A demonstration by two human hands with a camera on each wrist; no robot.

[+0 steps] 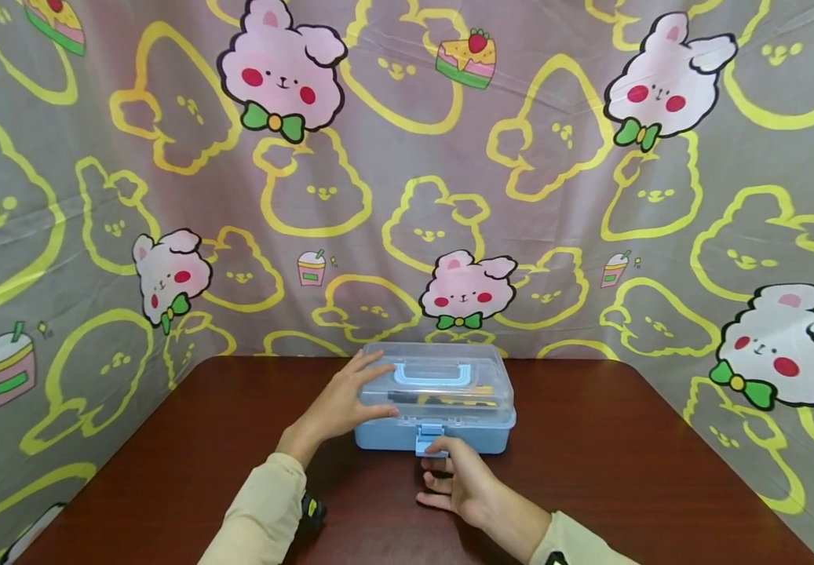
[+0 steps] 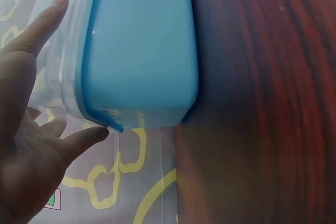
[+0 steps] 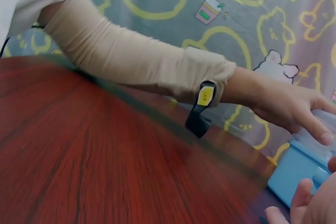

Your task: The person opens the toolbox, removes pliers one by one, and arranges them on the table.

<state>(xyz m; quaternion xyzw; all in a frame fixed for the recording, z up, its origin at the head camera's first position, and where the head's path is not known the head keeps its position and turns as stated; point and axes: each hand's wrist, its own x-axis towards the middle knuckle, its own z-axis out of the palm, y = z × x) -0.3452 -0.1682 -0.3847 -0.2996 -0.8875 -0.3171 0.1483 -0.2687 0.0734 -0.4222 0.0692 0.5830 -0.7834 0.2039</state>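
A light-blue plastic box (image 1: 392, 435) with a clear lid (image 1: 442, 353) stands on the table, its lid down. On the lid is a blue carrying handle (image 1: 432, 378), and a blue latch (image 1: 429, 431) is on the front. Yellow and dark items, too blurred to name, show through the lid. My left hand (image 1: 339, 400) rests with spread fingers against the lid's left side; in the left wrist view its fingers (image 2: 86, 142) reach around the box's end. My right hand (image 1: 473, 482) is in front of the box, thumb at the latch's lower edge, other fingers loosely bent below.
The dark red-brown wooden table (image 1: 187, 455) extends to both sides of the box. A patterned curtain (image 1: 555, 204) hangs close behind the box and along the sides. A black strap device (image 1: 312, 510) is on the left wrist.
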